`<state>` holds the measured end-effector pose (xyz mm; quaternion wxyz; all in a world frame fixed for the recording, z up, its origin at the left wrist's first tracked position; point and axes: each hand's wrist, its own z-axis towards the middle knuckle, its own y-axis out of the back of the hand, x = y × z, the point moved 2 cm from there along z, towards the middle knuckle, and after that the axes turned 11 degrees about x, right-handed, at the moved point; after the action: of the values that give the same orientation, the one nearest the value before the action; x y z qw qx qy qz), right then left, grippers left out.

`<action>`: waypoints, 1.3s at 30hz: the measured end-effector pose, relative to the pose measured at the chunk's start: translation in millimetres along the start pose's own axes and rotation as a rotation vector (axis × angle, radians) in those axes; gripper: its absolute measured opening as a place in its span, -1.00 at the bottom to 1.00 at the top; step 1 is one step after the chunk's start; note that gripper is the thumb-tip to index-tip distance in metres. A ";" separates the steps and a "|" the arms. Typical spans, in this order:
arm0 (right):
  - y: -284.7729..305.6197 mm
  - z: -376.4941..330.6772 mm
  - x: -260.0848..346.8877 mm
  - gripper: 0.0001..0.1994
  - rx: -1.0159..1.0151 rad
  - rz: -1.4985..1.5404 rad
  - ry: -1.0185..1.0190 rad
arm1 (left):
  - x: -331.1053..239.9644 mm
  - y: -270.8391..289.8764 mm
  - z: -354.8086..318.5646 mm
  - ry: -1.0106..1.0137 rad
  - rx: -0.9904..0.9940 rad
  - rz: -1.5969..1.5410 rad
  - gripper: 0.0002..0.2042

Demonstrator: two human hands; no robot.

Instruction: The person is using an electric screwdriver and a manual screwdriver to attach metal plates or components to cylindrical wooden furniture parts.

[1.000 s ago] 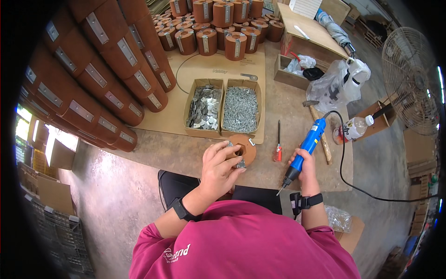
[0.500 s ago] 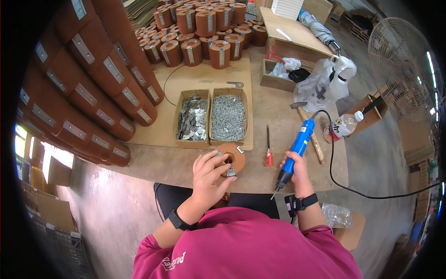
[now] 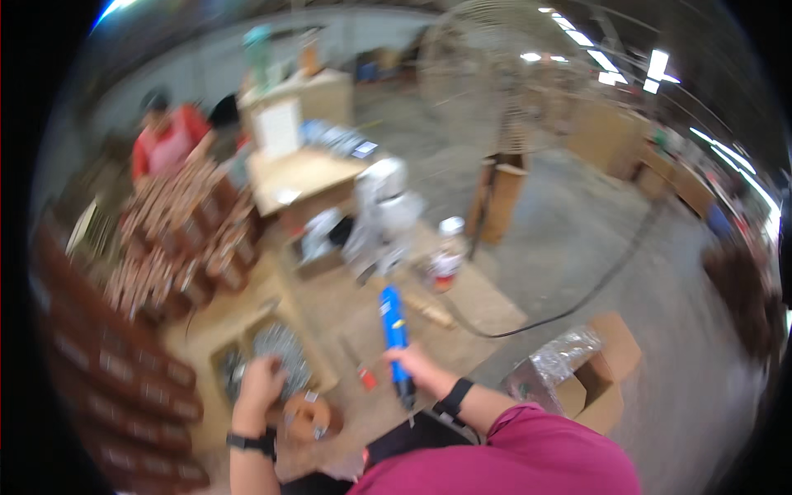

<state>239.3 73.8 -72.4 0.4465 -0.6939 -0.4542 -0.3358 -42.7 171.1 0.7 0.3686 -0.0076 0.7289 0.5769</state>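
My right hand is wrapped round a blue electric screwdriver, its bit pointing down toward the table's near edge. Over the box of screws reaches my left hand; its fingers are blurred, so what they hold cannot be made out. A box of small metal plates lies beside the screws, partly behind that hand. Close to my left wrist, a brown cylinder with a central hole sits on the table, a metal piece on its side. Between the two hands rests a red-handled screwdriver.
Brown cylinders are stacked at the left, with more piled farther back. A person in red is behind that pile. A hammer, a bottle and a power cord lie right; an open carton is beyond the table.
The view has swung right and up. My left hand has let go of the brown cylinder and moved to the screw box. My right hand still grips the electric screwdriver.
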 end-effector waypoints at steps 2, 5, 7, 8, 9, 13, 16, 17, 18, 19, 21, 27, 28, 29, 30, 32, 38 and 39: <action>-5.5 -4.6 6.2 -0.72 0.047 0.068 0.006 | -11.7 -4.8 0.1 0.139 0.178 0.364 -0.74; 2.4 -15.0 13.6 -0.65 0.001 0.099 0.039 | -16.1 -19.4 18.2 0.107 0.213 0.456 -0.77; 6.1 -14.0 15.1 -0.65 -0.009 0.097 0.061 | -14.4 -20.6 24.3 0.124 0.259 0.461 -0.77; 7.0 -12.7 15.4 -0.65 -0.003 0.081 0.063 | -9.9 -21.5 24.8 0.119 0.262 0.427 -0.78; 8.0 -10.4 14.0 -0.65 -0.005 0.086 0.070 | -7.2 -21.9 25.1 0.116 0.266 0.392 -0.78; 4.9 -6.1 12.9 -0.66 0.015 0.106 0.047 | -6.4 -18.4 20.0 0.115 0.238 0.358 -0.80; 3.9 -4.8 12.6 -0.67 0.010 0.107 0.052 | -2.9 -18.3 16.4 0.110 0.189 0.306 -0.83; 4.3 -4.7 12.0 -0.68 0.012 0.103 0.054 | -2.2 -18.0 15.1 0.087 0.121 0.241 -0.84; 4.2 -5.3 12.0 -0.68 0.012 0.103 0.057 | -2.7 -16.8 14.6 0.063 0.052 0.175 -0.85; 4.1 -6.0 11.6 -0.68 0.015 0.104 0.061 | -7.5 -14.6 13.7 0.060 0.052 0.177 -0.85; 4.6 -7.0 12.2 -0.69 0.017 0.104 0.067 | -20.2 -5.4 8.1 0.031 -0.082 0.134 -0.88; 5.0 -7.3 10.3 -0.66 0.022 0.110 0.106 | -36.4 11.8 -6.5 0.000 -0.242 -0.227 -0.94; 3.9 -7.2 10.9 -0.65 0.019 0.107 0.103 | -37.6 14.2 -9.6 0.006 -0.265 -0.349 -0.94; 2.9 -7.2 11.8 -0.65 0.017 0.104 0.100 | -35.5 13.8 -12.4 -0.024 -0.292 -0.458 -0.94; 1.2 -8.2 13.4 -0.65 0.022 0.099 0.102 | -37.5 14.7 -15.9 -0.023 -0.299 -0.458 -0.94; -2.8 -14.4 21.0 -0.64 -0.028 0.074 0.116 | -45.1 18.1 -23.5 -0.100 -0.336 -0.683 -0.94; -36.7 -53.3 87.1 -0.62 0.123 0.093 0.331 | -63.1 28.0 -52.0 -0.118 -0.373 -0.740 -0.91; -43.8 -62.6 99.0 -0.62 0.169 0.096 0.354 | -69.1 26.6 -55.6 -0.118 -0.378 -0.742 -0.91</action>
<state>230.6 56.9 51.2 0.5917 -0.6050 -0.3613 -0.3916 -33.4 104.4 64.2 0.5846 -0.3042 0.5356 0.5280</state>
